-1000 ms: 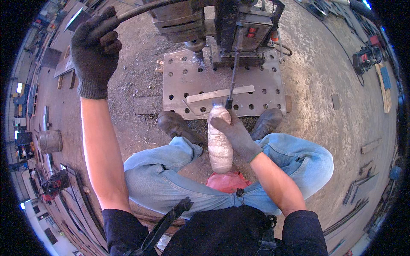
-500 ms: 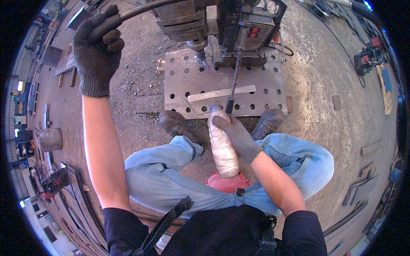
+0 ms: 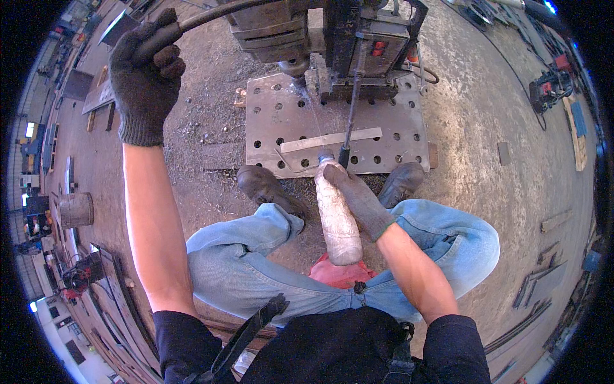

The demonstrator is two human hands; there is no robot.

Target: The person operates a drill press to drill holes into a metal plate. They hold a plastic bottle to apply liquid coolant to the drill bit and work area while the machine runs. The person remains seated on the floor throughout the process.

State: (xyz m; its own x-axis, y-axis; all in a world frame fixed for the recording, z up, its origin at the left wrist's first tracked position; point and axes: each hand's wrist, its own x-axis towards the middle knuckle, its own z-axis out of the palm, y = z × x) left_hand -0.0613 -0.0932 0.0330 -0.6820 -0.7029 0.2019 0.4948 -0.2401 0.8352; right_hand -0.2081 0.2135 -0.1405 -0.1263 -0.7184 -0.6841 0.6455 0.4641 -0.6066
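The upper edge crops the drilling machine (image 3: 268,32) and lever (image 3: 220,14). The left grip (image 3: 146,83) conceals the lever's end. The bottle (image 3: 339,224) hides fingers of the right grip (image 3: 360,198) and part of the red fabric (image 3: 329,275). The lower edge crops the shirt (image 3: 345,349). Items (image 3: 32,182) along the left rim are too small to identify.

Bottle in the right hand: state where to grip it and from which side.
Likely best around the near half of the bottle, coming from the left. Its long, rounded body lies bare there, while the right hand covers the upper right side; the neck is narrower and points toward the perforated plate. The left hand is on the lever.
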